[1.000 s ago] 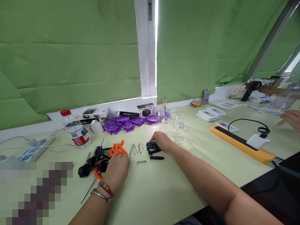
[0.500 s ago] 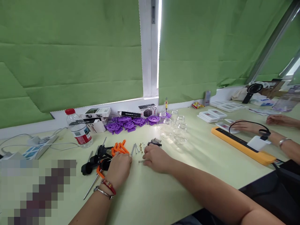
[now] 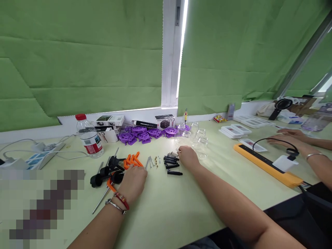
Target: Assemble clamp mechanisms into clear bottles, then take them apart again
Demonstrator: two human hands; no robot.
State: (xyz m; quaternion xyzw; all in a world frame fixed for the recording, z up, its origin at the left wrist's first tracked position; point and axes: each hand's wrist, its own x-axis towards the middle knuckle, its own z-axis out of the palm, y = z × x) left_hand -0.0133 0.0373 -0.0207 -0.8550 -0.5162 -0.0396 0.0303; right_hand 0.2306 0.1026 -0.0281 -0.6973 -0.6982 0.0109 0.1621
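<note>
My right hand (image 3: 189,157) is at the upper edge of a pile of small springs (image 3: 172,154), its fingers pinched on a spring (image 3: 177,150). Several short black tubes (image 3: 174,166) lie just left of it, below the pile. My left hand (image 3: 134,178) rests on the table with its fingers curled; whatever they hold is hidden. Silver screws (image 3: 148,162) lie by its fingertips, with brass pieces (image 3: 156,161) a little to the right. Orange angled parts (image 3: 132,160) are above the left hand, and black plastic parts with metal rods (image 3: 103,174) lie to its left.
Clear glass jars (image 3: 201,147) stand close behind my right hand. Purple plastic parts (image 3: 138,134) and small boxes line the wall. A plastic bottle (image 3: 90,138) stands at left. On the right are a yellow power strip (image 3: 267,166) and another person's hands (image 3: 284,140).
My right hand has moved right and away from me with the spring, uncovering the black tubes. My left hand has stayed nearly in place. The other person's hands have shifted right.
</note>
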